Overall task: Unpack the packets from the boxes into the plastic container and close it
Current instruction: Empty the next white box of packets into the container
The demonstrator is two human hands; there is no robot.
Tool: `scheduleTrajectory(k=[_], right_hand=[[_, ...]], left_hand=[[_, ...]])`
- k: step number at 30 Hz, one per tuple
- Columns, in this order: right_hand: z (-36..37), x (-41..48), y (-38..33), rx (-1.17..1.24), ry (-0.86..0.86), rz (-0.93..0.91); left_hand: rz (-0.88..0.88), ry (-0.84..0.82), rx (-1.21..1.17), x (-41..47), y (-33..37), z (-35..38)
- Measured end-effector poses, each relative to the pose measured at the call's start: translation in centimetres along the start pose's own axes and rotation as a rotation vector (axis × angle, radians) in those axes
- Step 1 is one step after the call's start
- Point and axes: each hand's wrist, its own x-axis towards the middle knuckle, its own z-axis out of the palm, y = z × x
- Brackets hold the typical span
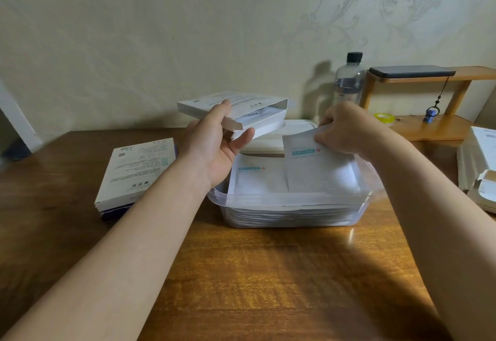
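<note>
**Packet Transfer: Position of Hands and Parts**

The left hand [214, 147] held an open white box [233, 111] in the air, above and behind the left rear corner of the container. The thumb lay under the box and the fingers curled over its top. The open end of the box faced right, and white contents showed inside the opening.

The right hand [346, 128] pinched the upper edge of one white packet [319, 169] between the thumb and the curled fingers. The packet hung tilted over the right half of the clear plastic container [268, 200], with its lower edge down among the contents.

The container stood on the wooden table [268, 273], near its middle. It was uncovered and filled close to the rim with a stack of flat packets [255, 179]. A white lid [298, 127] lay just behind the container.

Two closed boxes [137, 171] lay stacked on the table to the left of the container, a white one on top of a dark one. More white boxes [480, 169] lay at the right edge of the table.

A clear bottle [349, 83] with a black cap stood at the wall behind the right hand. Beside it stood a wooden shelf [429, 126], which carried a dark phone [410, 71] on top and a yellow roll of tape [384, 119] below.
</note>
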Motion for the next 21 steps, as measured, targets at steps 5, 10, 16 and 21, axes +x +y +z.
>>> scheduleTrajectory(k=[5,10,16,21], right_hand=[[0.5,-0.3,-0.4,-0.302,0.028,-0.168],[-0.1,-0.9,-1.1,-0.397,0.033,-0.214],[-1.3,-3.3,-3.7,-0.403,-0.421,-0.249],[-0.7,-3.5,-3.8,-0.629,-0.620,-0.229]], left_hand=[[-0.002,-0.005,0.018,0.1,-0.1,-0.1],[-0.006,-0.024,0.014,0.1,0.0,-0.1],[-0.013,-0.026,0.009,-0.2,0.0,0.0],[-0.017,-0.015,0.020,-0.4,0.1,0.1]])
